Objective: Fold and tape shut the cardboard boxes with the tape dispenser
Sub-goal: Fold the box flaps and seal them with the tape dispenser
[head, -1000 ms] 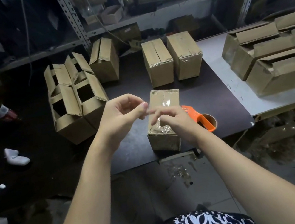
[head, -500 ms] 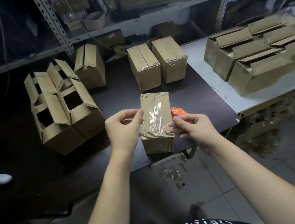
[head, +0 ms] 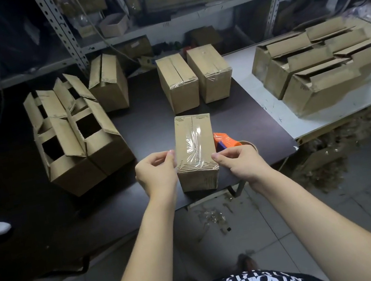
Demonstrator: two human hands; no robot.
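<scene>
- The dark tabletop point(head: 146, 122) carries most of the cardboard; a white tabletop point(head: 258, 93) butts against its right edge.
- A pile of stacked boxes point(head: 315, 68) lies on the white tabletop, toward its far right corner.
- A cluster of open boxes point(head: 75, 140) stands near the dark tabletop's left edge, flaps up.
- Two taped boxes point(head: 178, 84) stand side by side and touching at the far edge, right of middle.
- The near box point(head: 193, 139) stands upright at the front edge, toward the right corner, flaps closed and wrinkled clear tape point(head: 192, 144) shining on its top.
- The left hand point(head: 155, 173) is at the near box's left top edge, fingers curled, thumb and forefinger pinching one end of the clear tape.
- The right hand point(head: 240, 160) is at the box's near right corner, fingers curled, pinching the other end of the tape.
- An orange tape dispenser point(head: 225, 140) lies just beside the near box's right side, partly hidden behind the right hand.
</scene>
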